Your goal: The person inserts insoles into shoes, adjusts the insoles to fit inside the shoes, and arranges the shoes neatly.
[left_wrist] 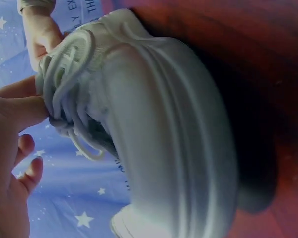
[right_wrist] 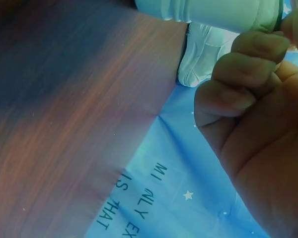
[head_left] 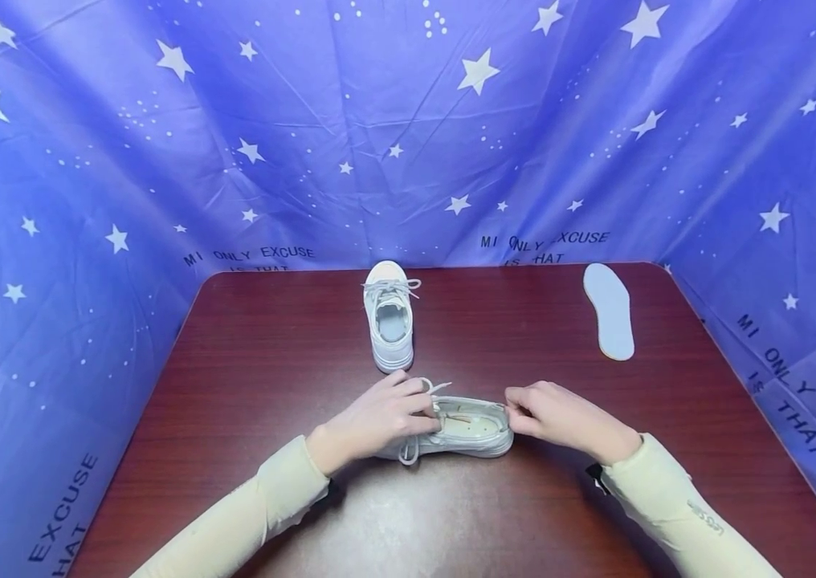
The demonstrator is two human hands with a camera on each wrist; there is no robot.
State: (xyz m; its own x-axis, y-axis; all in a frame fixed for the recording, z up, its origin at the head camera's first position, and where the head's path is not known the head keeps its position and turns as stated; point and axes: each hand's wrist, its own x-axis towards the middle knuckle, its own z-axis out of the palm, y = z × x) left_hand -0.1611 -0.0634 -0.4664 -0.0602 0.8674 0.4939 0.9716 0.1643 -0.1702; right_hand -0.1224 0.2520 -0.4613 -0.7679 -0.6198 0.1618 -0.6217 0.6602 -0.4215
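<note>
A light grey-white sneaker (head_left: 476,446) lies sideways on the table, its heel toward the right. At its laced front, my left hand (head_left: 392,413) pinches the tongue between thumb and finger, as the left wrist view shows beside the laces (left_wrist: 72,74). My right hand (head_left: 560,413) grips the rim of the heel collar, with the other fingers curled in the right wrist view near the heel (right_wrist: 223,14). Inside the sneaker a pale yellowish base (head_left: 473,425) is visible, with a thin orange-brown line. The toe is partly hidden behind my left hand.
A second white sneaker (head_left: 392,352) stands behind, toe toward the back edge. A white insole (head_left: 610,313) lies at the back right of the dark red-brown table (head_left: 271,337). Blue star-printed cloth (head_left: 350,120) hangs around the back and sides.
</note>
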